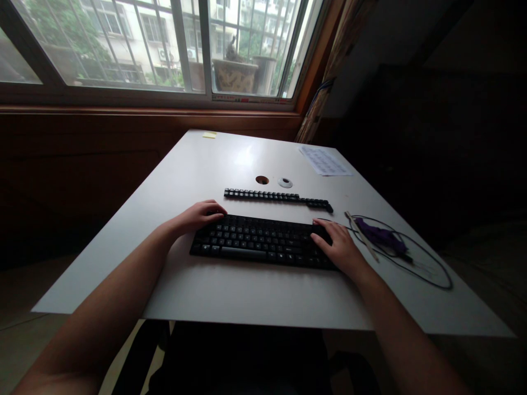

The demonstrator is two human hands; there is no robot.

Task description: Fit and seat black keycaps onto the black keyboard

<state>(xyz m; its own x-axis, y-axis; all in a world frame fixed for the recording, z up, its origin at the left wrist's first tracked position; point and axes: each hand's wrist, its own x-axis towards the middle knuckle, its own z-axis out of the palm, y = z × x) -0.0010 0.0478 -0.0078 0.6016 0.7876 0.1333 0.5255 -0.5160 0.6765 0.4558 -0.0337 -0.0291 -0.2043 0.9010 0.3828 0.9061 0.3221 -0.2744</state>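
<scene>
A black computer keyboard (pixel 247 241) lies on the white table, its long side roughly parallel to the near edge. My left hand (pixel 202 214) holds its far left corner, thumb over the top and fingers bent along the back edge. At the right end, my right hand (pixel 341 246) grips the keyboard, with the thumb on top and fingers reaching toward the far right corner. Just behind it, loose black keycaps (pixel 263 195) stand in neat rows, stepping down to a short group on the right.
Right of the keyboard, a black cable (pixel 436 282) loops around a purple cloth (pixel 379 235) and a thin pale stick (pixel 362 237). Printed papers (pixel 325 161) and a yellow sticky note (pixel 209 135) lie farther back. Near the middle are a round table hole (pixel 262 180) and a ring-shaped cover (pixel 285 182).
</scene>
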